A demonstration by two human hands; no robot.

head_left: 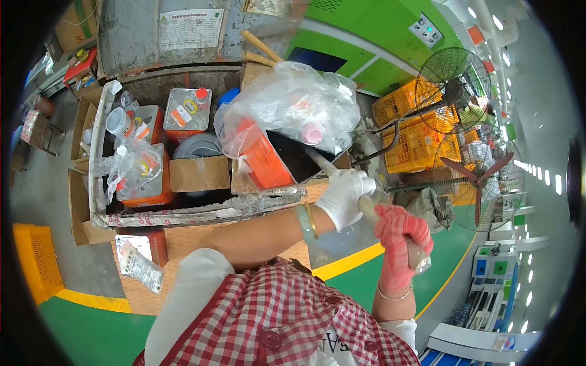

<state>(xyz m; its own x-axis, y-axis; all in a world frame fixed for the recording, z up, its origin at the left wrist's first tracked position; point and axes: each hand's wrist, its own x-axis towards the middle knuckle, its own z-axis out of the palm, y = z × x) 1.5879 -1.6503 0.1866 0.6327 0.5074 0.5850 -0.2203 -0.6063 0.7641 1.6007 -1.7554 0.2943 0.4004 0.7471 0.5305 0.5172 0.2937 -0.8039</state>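
My left hand (345, 196), in a white glove, is closed around a long pale pole (368, 209). My right hand (401, 235), in a pink-and-red striped glove, grips the same pole nearer its close end. The pole slants away to the upper left, and its far part reaches into a dark-mouthed container with an orange side (265, 163). What is at its far end I cannot make out. Clear plastic bags (293, 100) heap over that container, with a pinkish round thing (312, 133) showing among them.
A worn open bin (201, 216) holds white-and-orange cans (188, 110), a cardboard box (200, 174) and plastic wrap. Two wooden handles (261, 46) stick up behind. To the right stand yellow crates (421, 143) and two caged fans (453, 90). A red-and-white box (160, 247) sits below the bin.
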